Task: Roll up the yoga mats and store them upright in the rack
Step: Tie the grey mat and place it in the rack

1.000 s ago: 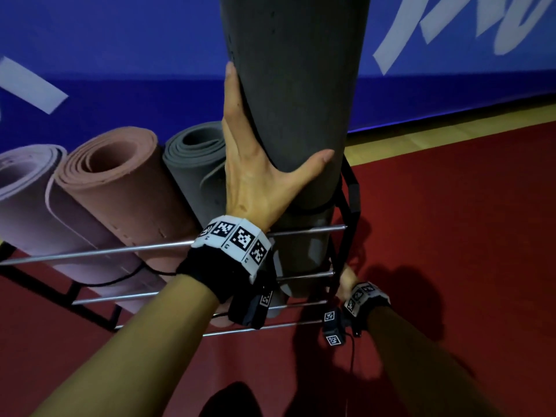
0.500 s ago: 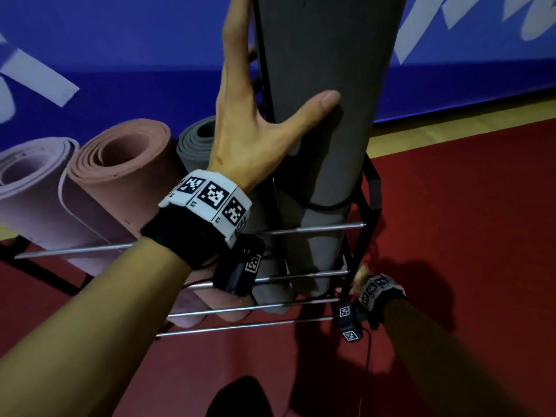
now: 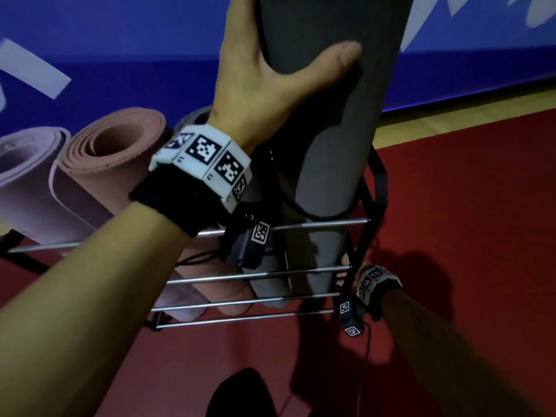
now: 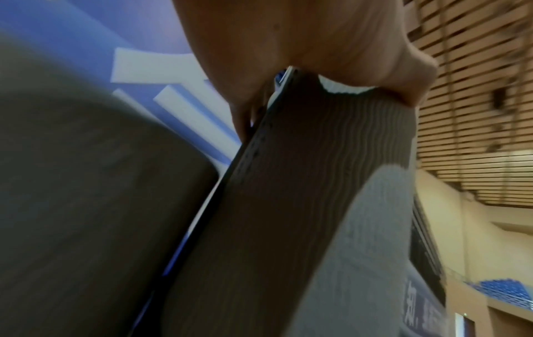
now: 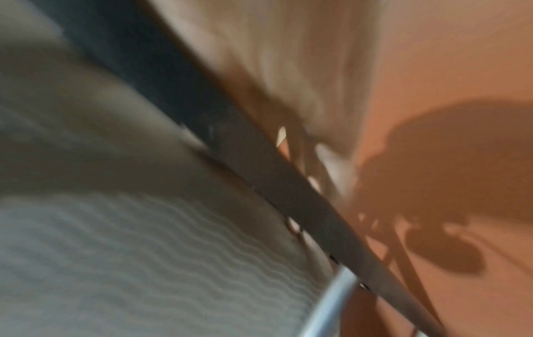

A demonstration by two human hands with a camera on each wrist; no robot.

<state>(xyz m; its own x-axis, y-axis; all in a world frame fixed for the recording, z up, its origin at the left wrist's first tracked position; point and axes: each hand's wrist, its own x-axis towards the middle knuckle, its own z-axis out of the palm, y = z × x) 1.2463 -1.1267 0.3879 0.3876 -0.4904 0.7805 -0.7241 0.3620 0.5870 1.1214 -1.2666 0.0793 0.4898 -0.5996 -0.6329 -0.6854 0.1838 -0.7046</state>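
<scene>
The left hand, thumb spread and fingers wrapped behind, grasps the dark grey rolled mat high up, probably to keep it upright while its lower end sits between the rack rails; the right hand, low beside the rack's black end frame, is mostly hidden, its grip unreadable. Left of the upper hand lean the pink mat and lilac mat; to its right lies open red floor

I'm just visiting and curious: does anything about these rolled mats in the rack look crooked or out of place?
The three stored mats, lilac, pink and grey, lean left rather than standing upright. The dark grey mat, gripped by the left hand, stands straighter at the rack's right end. No visible damage.
</scene>
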